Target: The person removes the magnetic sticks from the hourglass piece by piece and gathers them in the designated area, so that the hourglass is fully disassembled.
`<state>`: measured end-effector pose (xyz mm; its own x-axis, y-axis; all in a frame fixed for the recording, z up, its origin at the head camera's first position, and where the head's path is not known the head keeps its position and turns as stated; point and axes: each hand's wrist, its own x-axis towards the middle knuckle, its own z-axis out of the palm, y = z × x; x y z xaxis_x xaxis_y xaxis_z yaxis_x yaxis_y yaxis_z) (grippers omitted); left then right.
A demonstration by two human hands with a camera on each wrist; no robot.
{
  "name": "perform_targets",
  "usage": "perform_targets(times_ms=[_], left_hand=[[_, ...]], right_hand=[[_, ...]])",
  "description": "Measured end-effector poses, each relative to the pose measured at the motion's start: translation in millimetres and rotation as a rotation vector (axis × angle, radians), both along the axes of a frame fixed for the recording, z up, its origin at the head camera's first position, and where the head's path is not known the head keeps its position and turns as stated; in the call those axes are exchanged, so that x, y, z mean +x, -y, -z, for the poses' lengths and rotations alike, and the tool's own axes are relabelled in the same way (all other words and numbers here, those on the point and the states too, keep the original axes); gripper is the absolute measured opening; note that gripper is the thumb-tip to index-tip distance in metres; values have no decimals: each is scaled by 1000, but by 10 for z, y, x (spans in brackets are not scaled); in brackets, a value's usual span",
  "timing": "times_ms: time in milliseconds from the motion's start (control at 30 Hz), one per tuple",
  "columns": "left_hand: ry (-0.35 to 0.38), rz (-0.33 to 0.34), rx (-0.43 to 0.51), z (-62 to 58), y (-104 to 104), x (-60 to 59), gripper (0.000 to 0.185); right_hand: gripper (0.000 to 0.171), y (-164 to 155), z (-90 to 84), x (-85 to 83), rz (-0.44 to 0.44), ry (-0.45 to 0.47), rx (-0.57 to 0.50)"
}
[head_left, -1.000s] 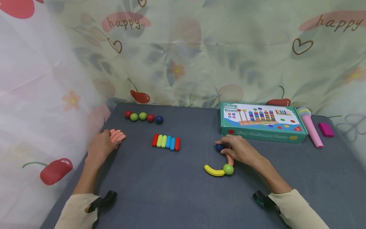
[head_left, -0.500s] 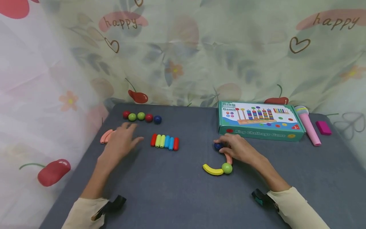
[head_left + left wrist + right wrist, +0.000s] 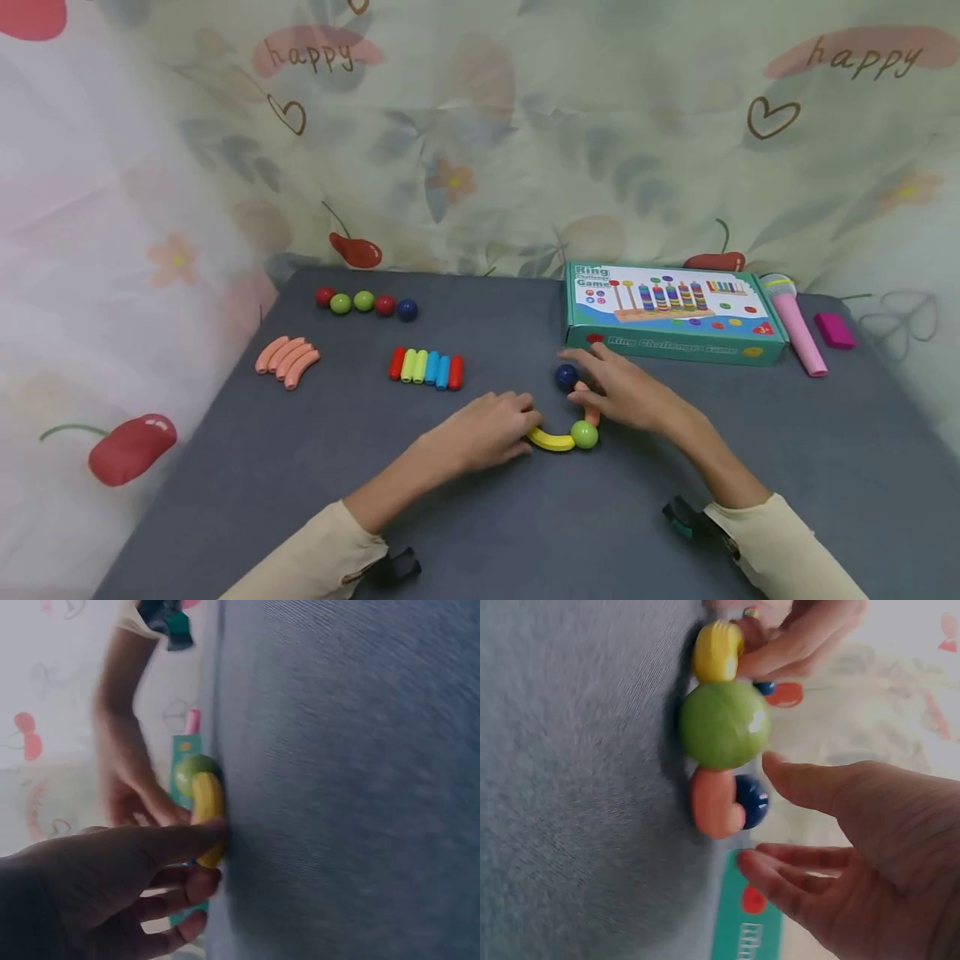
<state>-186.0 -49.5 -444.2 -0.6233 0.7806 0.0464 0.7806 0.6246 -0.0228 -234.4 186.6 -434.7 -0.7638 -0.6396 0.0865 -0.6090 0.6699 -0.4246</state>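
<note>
A yellow curved piece [image 3: 547, 439], a green ball [image 3: 584, 434], an orange curved piece [image 3: 592, 411] and a dark blue ball [image 3: 566, 377] lie in a chain on the grey table [image 3: 450, 517]. My left hand [image 3: 531, 425] pinches the yellow piece's left end, thumb [image 3: 202, 832] on top of the yellow piece [image 3: 208, 806]. Over the orange piece [image 3: 714, 802] and the blue ball [image 3: 754, 801] hovers my right hand [image 3: 581, 375], its fingers spread and relaxed, holding nothing. The green ball [image 3: 721, 724] sits between the two curved pieces.
A teal game box [image 3: 675, 312] stands just behind my right hand, with a pink toy microphone [image 3: 795, 329] and a magenta block [image 3: 834, 331] to its right. Towards the left lie a row of balls [image 3: 365, 302], several coloured cylinders [image 3: 425, 368] and several orange curved pieces [image 3: 287, 360].
My left hand left the orange curved pieces at the far left and crossed to the yellow piece, taking its end. The right hand stayed put and loosened its fingers.
</note>
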Motion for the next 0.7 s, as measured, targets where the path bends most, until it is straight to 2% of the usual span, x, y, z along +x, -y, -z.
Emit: perform_targets(times_ms=[100,300,467,700], left_hand=[[-9,-5,2,64,10,-26,24],[-25,9,37,90,51,-42,19],[4,14,55,77,58,-48,19],[40,59,91,88,34,-86,21]], right_hand=[[41,5,-82,102,-34,-28,20],[44,-7,-160,227,-183,95,127],[37,-17,-132,220,-240,151,167],[35,3,-118,163,-284,165,175]])
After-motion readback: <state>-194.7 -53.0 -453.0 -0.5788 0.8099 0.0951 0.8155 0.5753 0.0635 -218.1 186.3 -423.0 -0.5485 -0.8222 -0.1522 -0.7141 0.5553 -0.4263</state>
